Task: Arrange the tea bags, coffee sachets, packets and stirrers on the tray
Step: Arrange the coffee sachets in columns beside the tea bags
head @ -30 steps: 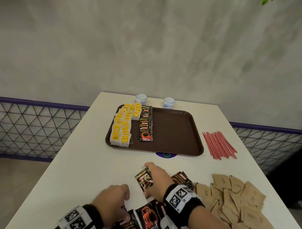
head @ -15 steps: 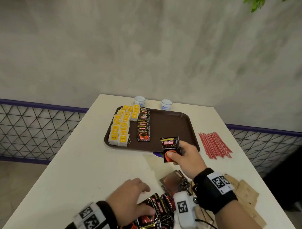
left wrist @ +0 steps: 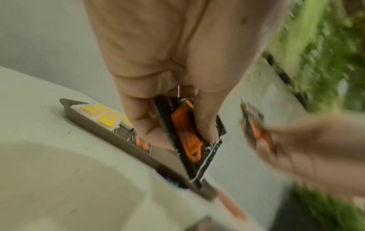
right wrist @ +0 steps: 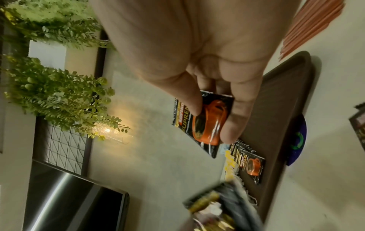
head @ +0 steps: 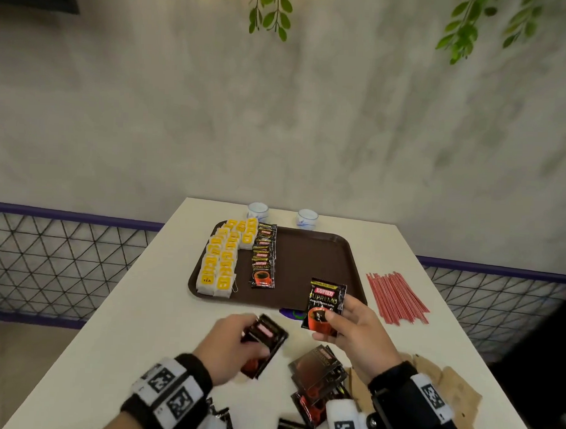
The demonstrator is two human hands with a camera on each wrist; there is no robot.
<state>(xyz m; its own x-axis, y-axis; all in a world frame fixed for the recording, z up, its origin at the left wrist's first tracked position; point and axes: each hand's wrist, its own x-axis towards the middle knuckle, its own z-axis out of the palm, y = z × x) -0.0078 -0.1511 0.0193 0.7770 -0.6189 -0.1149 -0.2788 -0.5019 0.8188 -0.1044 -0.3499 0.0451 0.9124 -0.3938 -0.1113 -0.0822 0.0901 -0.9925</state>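
A brown tray (head: 322, 257) lies on the white table, with yellow tea bags (head: 224, 260) in rows at its left and a column of black coffee sachets (head: 263, 258) beside them. My right hand (head: 351, 319) pinches one black coffee sachet (head: 325, 304) upright above the tray's near edge; the right wrist view shows thumb and fingers on this sachet (right wrist: 209, 121). My left hand (head: 235, 344) grips a small stack of sachets (head: 264, 339) above the table, seen edge-on as a stack (left wrist: 189, 132) in the left wrist view.
Loose coffee sachets (head: 317, 376) lie near the table's front edge, with brown paper packets (head: 448, 390) to their right. Red stirrers (head: 396, 297) lie right of the tray. Two small white cups (head: 257, 212) stand behind it. A wire fence runs on both sides.
My left hand has lifted a few sachets off the front pile. My right hand still holds its sachet near the tray's near edge, now turned upright.
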